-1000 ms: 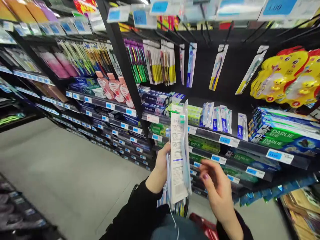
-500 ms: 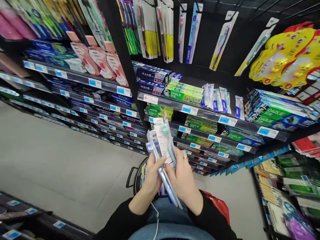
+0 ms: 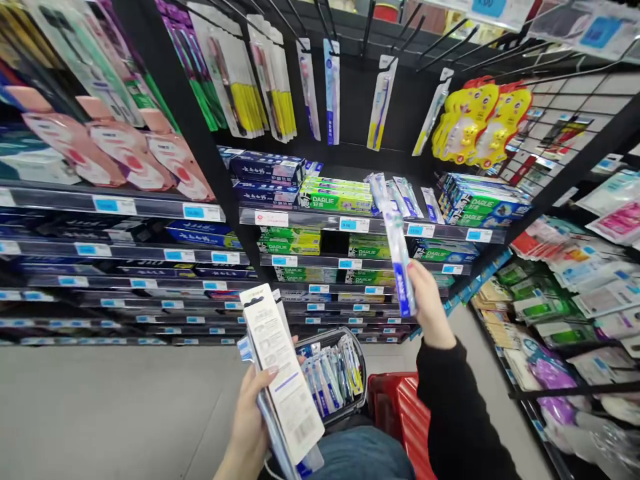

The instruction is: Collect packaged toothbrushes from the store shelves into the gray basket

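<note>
My left hand (image 3: 255,407) is closed around a few packaged toothbrushes (image 3: 283,373), the top one showing its white printed card back. Held out toward the shelf, my right hand (image 3: 427,300) grips the lower end of one blue-and-white packaged toothbrush (image 3: 399,253), its top tilted up and left. That pack overlaps the view of several loose toothbrush packs (image 3: 406,197) on the shelf; I cannot tell if they touch. Between my hands and lower down, a black basket (image 3: 364,373) holds many packaged toothbrushes (image 3: 333,377).
Green Darlie toothpaste boxes (image 3: 335,197) and dark blue boxes (image 3: 267,193) line the shelf. Above, toothbrush packs (image 3: 333,93) and yellow chick-shaped packs (image 3: 480,123) hang from hooks. A ribbed red object (image 3: 405,413) stands by the basket. Pink bottles (image 3: 120,147) are at left.
My hands have parted. The right now holds a single toothbrush pack up toward the shelf, while the left keeps the others lower left. The view has shifted, showing the basket's contents.
</note>
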{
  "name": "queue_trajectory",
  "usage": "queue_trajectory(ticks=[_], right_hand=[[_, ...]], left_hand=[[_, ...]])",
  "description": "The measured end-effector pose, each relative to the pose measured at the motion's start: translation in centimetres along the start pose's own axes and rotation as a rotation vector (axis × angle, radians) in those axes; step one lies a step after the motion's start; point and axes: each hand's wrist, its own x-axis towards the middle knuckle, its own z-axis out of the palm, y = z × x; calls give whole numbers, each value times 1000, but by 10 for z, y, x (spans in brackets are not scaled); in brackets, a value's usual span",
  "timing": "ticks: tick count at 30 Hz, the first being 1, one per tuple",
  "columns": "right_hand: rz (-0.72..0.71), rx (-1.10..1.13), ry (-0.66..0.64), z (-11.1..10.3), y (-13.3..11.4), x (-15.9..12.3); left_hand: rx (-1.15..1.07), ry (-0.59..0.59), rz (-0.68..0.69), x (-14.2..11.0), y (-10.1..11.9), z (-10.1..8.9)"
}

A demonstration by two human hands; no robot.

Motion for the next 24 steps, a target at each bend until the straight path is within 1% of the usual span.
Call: queue_trajectory(ticks=[2, 4, 5, 7, 9, 11, 13, 16, 19, 22, 24], right_hand=[[-152, -96, 71, -16, -14, 35], [-274, -259, 86, -26, -28, 69], [-312, -360, 97, -29, -35, 86], [-315, -590, 132, -32, -50, 120], [-254, -807, 173, -30, -65, 153], [-206, -981, 189, -24, -78, 182], [-191, -1105, 186, -14, -85, 204], [-194, -1266, 159, 1, -85, 224], [-239, -1402, 137, 12, -77, 232], [-308, -1498, 151, 15, -74, 231], [-382, -1517, 197, 15, -77, 217]], left_hand=[[2, 12, -40, 0, 1, -9], [14, 4, -95, 0, 1, -15], [20, -1, -115, 0, 0, -18], [24, -5, -125, 1, -1, -20], [13, 9, -92, 2, -1, -20], [3, 33, -51, 3, 0, -17], [-15, 61, -26, 4, 1, -12], [-60, 102, 8, 7, 2, -2], [-82, 100, 43, 10, -1, 8], [-69, 87, 41, 13, -4, 20], [-67, 98, 53, 14, -5, 30]])
